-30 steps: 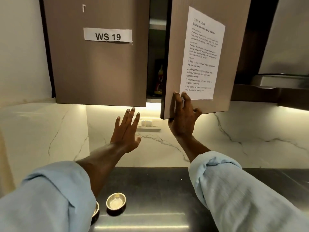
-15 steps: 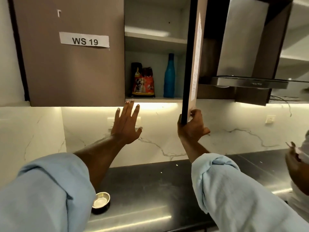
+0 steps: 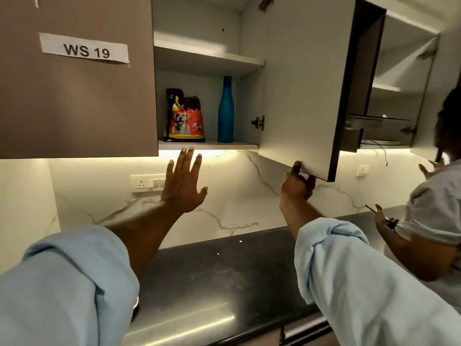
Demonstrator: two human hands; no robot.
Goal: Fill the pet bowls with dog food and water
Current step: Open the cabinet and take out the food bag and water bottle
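Red dog food bag (image 3: 185, 119) just above left fingertips (image 3: 184, 151).

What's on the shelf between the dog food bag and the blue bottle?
Nothing: the head view shows bare shelf between the dog food bag and the blue bottle.

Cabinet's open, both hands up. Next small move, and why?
Probably raise the left hand onto the lower shelf and grip the dog food bag. The door is swung wide with the right hand holding its bottom edge, and the left hand is open and empty just below the shelf, almost under the bag. The blue bottle can follow.
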